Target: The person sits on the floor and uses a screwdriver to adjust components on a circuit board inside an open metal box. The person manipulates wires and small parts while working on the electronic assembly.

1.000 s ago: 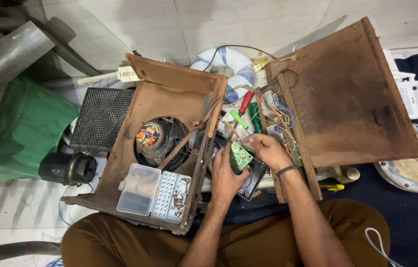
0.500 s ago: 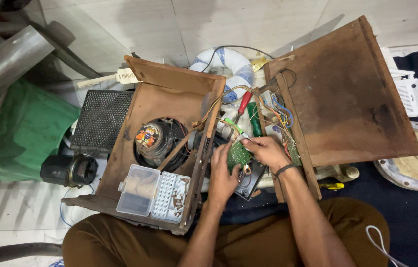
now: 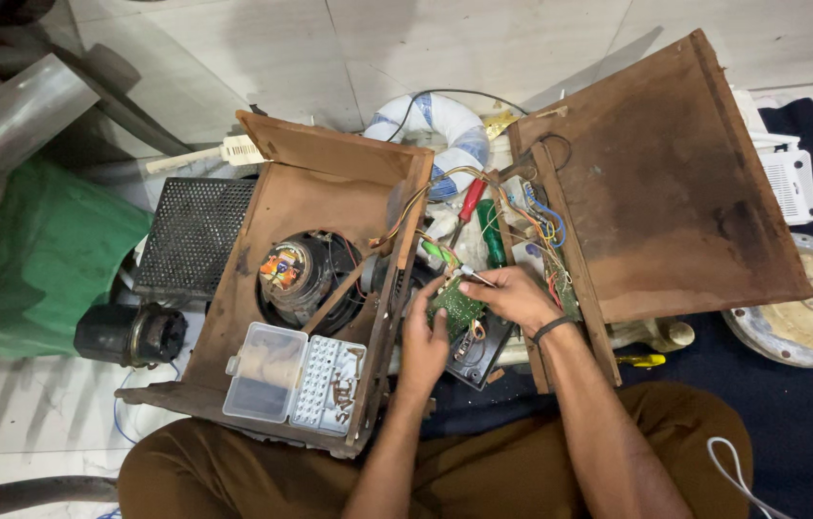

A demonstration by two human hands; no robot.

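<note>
Green circuit board point(image 3: 455, 304) tilted lower; wooden speaker box point(image 3: 315, 288) crowds both hands.

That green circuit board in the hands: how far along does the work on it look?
Done: the wooden cabinet lies open, its back panel set aside, speaker exposed. In hand: the left hand holds the green circuit board while the right hand puts a thin metal tool to it. Left: wires hang loose, and the screw box lies open inside the cabinet.
</note>
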